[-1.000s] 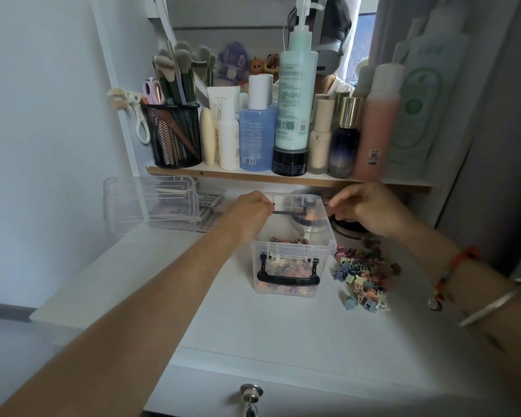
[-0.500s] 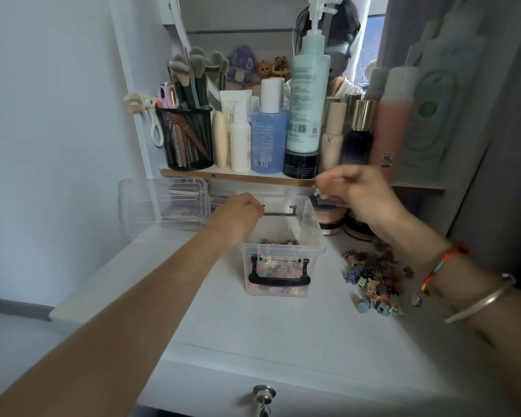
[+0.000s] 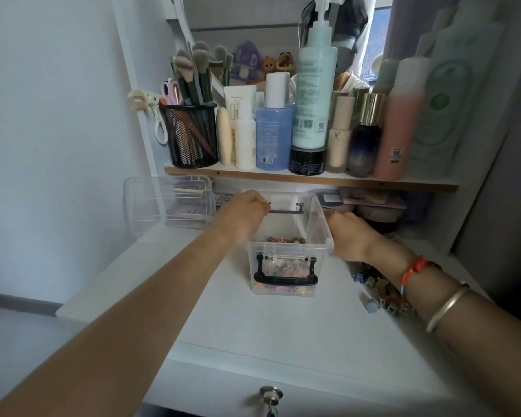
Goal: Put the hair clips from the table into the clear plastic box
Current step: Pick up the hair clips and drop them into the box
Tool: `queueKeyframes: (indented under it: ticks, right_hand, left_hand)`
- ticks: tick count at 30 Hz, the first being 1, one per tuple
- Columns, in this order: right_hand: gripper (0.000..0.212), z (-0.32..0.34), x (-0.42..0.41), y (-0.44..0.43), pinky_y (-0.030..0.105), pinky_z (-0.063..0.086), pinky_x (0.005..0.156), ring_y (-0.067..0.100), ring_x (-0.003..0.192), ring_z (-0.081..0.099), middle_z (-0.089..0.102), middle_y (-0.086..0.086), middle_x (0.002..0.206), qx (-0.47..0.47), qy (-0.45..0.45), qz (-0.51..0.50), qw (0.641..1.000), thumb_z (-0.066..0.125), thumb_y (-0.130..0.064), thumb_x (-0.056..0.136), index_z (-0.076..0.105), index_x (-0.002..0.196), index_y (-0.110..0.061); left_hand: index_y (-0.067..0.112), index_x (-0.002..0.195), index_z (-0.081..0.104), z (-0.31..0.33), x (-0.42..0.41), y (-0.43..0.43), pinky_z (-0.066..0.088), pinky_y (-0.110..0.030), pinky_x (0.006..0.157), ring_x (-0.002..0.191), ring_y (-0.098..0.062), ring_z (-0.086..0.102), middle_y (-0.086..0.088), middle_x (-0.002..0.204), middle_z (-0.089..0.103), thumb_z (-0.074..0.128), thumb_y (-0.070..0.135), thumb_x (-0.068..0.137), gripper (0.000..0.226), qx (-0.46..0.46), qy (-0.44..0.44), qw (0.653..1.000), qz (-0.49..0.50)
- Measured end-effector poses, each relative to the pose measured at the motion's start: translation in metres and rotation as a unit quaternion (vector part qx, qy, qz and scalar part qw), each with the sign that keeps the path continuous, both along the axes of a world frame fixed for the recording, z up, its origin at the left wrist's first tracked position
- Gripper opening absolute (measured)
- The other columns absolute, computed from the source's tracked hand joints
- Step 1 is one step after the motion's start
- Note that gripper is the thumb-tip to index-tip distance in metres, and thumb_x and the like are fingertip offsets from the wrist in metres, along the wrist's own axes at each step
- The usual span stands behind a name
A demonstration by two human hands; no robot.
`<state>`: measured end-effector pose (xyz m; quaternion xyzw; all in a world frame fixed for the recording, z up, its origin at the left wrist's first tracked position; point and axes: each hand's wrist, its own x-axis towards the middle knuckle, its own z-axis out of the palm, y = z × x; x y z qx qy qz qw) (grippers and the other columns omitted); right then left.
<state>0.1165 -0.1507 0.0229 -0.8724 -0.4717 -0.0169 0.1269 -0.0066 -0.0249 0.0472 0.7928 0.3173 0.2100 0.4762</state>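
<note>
While the clear plastic box (image 3: 283, 260) sits where it sat a second ago, on the white worktop (image 3: 253, 326), the person's right hand (image 3: 348, 236) has changed place. Half a second back it was raised over the box's open top with the fingertips pinched together; now it has dropped to the box's right wall, low and just behind the loose heap. I read that as one drop-off finished and a reach for the next clip begun. Its fingers point away from me, so I cannot tell whether its grip is apart or closed on anything.

The left hand (image 3: 244, 215) has not moved: it is at the box's far-left corner, its grip curled onto the rim there beside the raised black handle, steadying the box.

The hair clips (image 3: 379, 284) left to move lie in a small mixed heap on the worktop just right of the box, partly hidden under the right wrist. More clips already cover the box's floor, so the job looks well along but not done.

Behind the box a wooden shelf (image 3: 283, 175) carries a row of bottles, the tallest a mint pump bottle (image 3: 313, 100), and a black mesh cup (image 3: 193, 136) of brushes. Left of the box stands a clear organiser (image 3: 163, 203). In front of the box, below the worktop's edge, a key (image 3: 269, 395) sits in a drawer lock.
</note>
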Motion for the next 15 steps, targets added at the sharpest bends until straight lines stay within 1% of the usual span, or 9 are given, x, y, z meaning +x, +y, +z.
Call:
queueKeyframes:
  ticks: [2, 4, 6, 7, 8, 10, 12, 13, 15]
  right_hand:
    - [0.022, -0.001, 0.001, 0.002, 0.020, 0.032, 0.075, 0.027, 0.113, 0.055, 0.062, 0.011, 0.118, -0.028, -0.022, 0.001, 0.999, 0.047, -0.010, 0.089, 0.063, 0.103, -0.008]
    - [0.022, -0.003, 0.001, 0.001, 0.019, 0.034, 0.072, 0.027, 0.107, 0.058, 0.066, 0.012, 0.111, -0.030, -0.029, 0.003, 0.999, 0.046, -0.007, 0.087, 0.067, 0.095, -0.008]
    - [0.023, 0.003, 0.002, -0.003, 0.019, 0.038, 0.074, 0.024, 0.102, 0.060, 0.069, 0.008, 0.104, 0.026, -0.013, -0.017, 0.999, 0.048, -0.003, 0.086, 0.069, 0.091, -0.009]
    - [0.022, 0.009, 0.003, -0.005, 0.019, 0.040, 0.078, 0.020, 0.098, 0.061, 0.069, 0.006, 0.099, 0.090, 0.003, -0.036, 0.995, 0.050, -0.001, 0.085, 0.070, 0.090, -0.009]
    - [0.019, 0.018, 0.002, -0.008, 0.016, 0.040, 0.079, 0.014, 0.090, 0.061, 0.067, 0.003, 0.091, 0.170, 0.046, -0.050, 0.983, 0.053, 0.001, 0.085, 0.069, 0.087, -0.009]
    - [0.021, 0.039, -0.002, -0.013, 0.013, 0.043, 0.070, 0.001, 0.067, 0.058, 0.062, -0.004, 0.074, 0.316, 0.196, -0.012, 0.928, 0.058, 0.004, 0.083, 0.065, 0.073, -0.014]
    - [0.022, 0.053, -0.006, -0.018, 0.011, 0.049, 0.065, -0.003, 0.056, 0.059, 0.062, -0.003, 0.069, 0.365, 0.331, 0.055, 0.868, 0.061, 0.003, 0.082, 0.063, 0.071, -0.016]
    - [0.015, 0.056, -0.007, -0.021, 0.011, 0.051, 0.067, 0.000, 0.060, 0.061, 0.064, 0.001, 0.073, 0.360, 0.362, 0.065, 0.857, 0.061, -0.001, 0.083, 0.065, 0.076, -0.013]
    - [0.009, 0.057, -0.004, -0.025, 0.013, 0.051, 0.070, 0.007, 0.066, 0.060, 0.065, 0.005, 0.081, 0.347, 0.325, 0.037, 0.879, 0.059, -0.005, 0.085, 0.068, 0.088, -0.003]
  left_hand:
    - [0.025, 0.065, 0.051, 0.001, -0.001, -0.002, 0.042, -0.031, 0.081, 0.091, -0.020, 0.048, 0.005, 0.079, 0.051, 0.043, 0.009, 0.088, 0.030, 0.004, 0.003, 1.000, -0.002]
    - [0.022, 0.066, 0.052, 0.001, -0.002, -0.003, 0.038, -0.027, 0.078, 0.091, -0.020, 0.049, 0.002, 0.089, 0.054, 0.042, 0.009, 0.089, 0.027, 0.005, 0.001, 1.000, -0.009]
    - [0.018, 0.076, 0.056, 0.002, -0.004, -0.004, 0.037, -0.026, 0.076, 0.092, -0.020, 0.048, 0.001, 0.097, 0.052, 0.042, 0.010, 0.089, 0.020, 0.010, 0.003, 1.000, -0.013]
    - [0.017, 0.081, 0.057, 0.002, -0.004, -0.004, 0.037, -0.026, 0.070, 0.092, -0.020, 0.048, 0.001, 0.098, 0.052, 0.042, 0.010, 0.089, 0.018, 0.011, 0.004, 1.000, -0.013]
    - [0.018, 0.080, 0.056, 0.003, -0.004, -0.005, 0.036, -0.026, 0.063, 0.092, -0.020, 0.049, 0.001, 0.098, 0.052, 0.042, 0.010, 0.089, 0.018, 0.011, 0.001, 1.000, -0.013]
    - [0.018, 0.080, 0.054, 0.004, -0.003, -0.007, 0.033, -0.023, 0.056, 0.087, -0.019, 0.049, 0.002, 0.094, 0.051, 0.042, 0.010, 0.090, 0.017, 0.011, -0.002, 1.000, -0.016]
    - [0.018, 0.082, 0.053, 0.004, -0.002, -0.011, 0.032, -0.022, 0.053, 0.079, -0.017, 0.049, 0.004, 0.085, 0.050, 0.041, 0.011, 0.091, 0.016, 0.011, 0.000, 1.000, -0.026]
    - [0.018, 0.081, 0.053, 0.004, -0.001, -0.013, 0.032, -0.022, 0.052, 0.079, -0.017, 0.049, 0.006, 0.083, 0.049, 0.041, 0.012, 0.091, 0.017, 0.009, 0.002, 1.000, -0.029]
    - [0.021, 0.073, 0.052, 0.004, 0.001, -0.017, 0.030, -0.023, 0.051, 0.077, -0.018, 0.049, 0.004, 0.088, 0.051, 0.042, 0.012, 0.091, 0.022, 0.006, 0.001, 0.999, -0.032]
